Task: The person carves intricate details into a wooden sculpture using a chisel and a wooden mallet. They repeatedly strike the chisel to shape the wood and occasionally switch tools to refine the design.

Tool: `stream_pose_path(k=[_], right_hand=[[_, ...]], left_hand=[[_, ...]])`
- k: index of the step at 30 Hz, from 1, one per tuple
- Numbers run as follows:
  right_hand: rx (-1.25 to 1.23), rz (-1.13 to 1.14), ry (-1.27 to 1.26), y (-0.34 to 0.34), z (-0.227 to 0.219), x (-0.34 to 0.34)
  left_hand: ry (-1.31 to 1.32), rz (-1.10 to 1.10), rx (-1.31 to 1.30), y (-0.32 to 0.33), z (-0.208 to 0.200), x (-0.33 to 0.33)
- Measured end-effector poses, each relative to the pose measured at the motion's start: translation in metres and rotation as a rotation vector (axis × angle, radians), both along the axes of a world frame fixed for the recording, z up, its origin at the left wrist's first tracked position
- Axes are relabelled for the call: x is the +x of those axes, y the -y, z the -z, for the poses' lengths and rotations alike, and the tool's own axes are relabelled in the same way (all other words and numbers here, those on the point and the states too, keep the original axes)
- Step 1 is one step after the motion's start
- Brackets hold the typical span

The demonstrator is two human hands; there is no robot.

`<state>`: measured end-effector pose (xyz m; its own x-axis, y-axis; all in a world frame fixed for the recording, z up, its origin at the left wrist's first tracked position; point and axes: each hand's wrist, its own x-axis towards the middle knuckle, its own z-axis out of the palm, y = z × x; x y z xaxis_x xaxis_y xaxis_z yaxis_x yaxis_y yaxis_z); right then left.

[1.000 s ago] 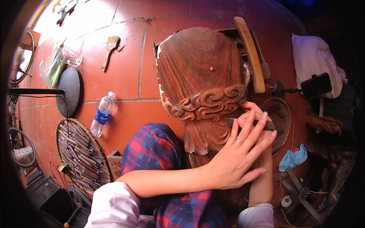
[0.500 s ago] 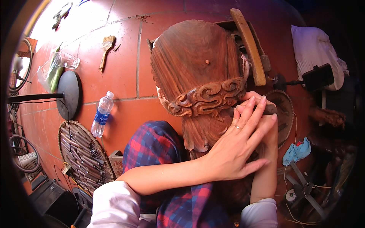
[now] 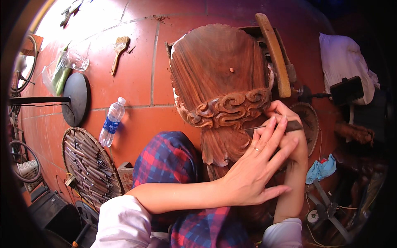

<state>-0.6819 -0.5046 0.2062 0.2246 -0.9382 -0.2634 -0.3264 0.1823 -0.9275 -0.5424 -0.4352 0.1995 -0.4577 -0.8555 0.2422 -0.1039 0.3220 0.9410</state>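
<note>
A carved reddish-brown wooden piece (image 3: 219,68) lies before me, smooth and broad above a band of raised scrolls (image 3: 231,108). Below the band, a lower wooden section (image 3: 223,144) flares out. My right hand (image 3: 295,142) is closed around a carving chisel (image 3: 294,126), whose dark handle end shows past the fingers. Its thin blade points left at the scrolls' lower edge; the tip is hard to make out. My left hand (image 3: 256,165), with a ring, crosses over the right. Its fingers are stretched out across the chisel and right hand, thumb apart.
A pale wooden bar (image 3: 275,53) stands by the piece's right side. Left are a water bottle (image 3: 112,122), a brush (image 3: 119,53), a round black base (image 3: 77,99) and a woven tray (image 3: 66,161) of several tools. Right are a phone on a holder (image 3: 346,91) and a blue cloth (image 3: 321,168).
The view has shifted slightly, so the carved piece sits a little farther right and lower. More of the chisel's dark handle shows beside the right hand. Both hands keep nearly the same crossed position.
</note>
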Motion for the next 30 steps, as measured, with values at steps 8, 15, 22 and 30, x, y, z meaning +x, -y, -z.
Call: stream_pose_path(k=[8, 15, 22, 30], right_hand=[[-0.104, -0.092, -0.024, 0.000, 0.009, -0.010], [0.033, 0.018, 0.102, -0.003, 0.012, -0.010], [0.096, 0.015, 0.109, 0.003, 0.014, -0.017], [0.027, -0.026, 0.012, 0.008, 0.014, -0.015]], left_hand=[[0.038, 0.008, -0.020, 0.000, -0.004, -0.001], [0.090, 0.020, 0.011, 0.004, -0.007, 0.001], [0.050, -0.026, -0.014, 0.016, -0.002, -0.004], [0.064, -0.011, -0.015, 0.018, 0.000, -0.004]])
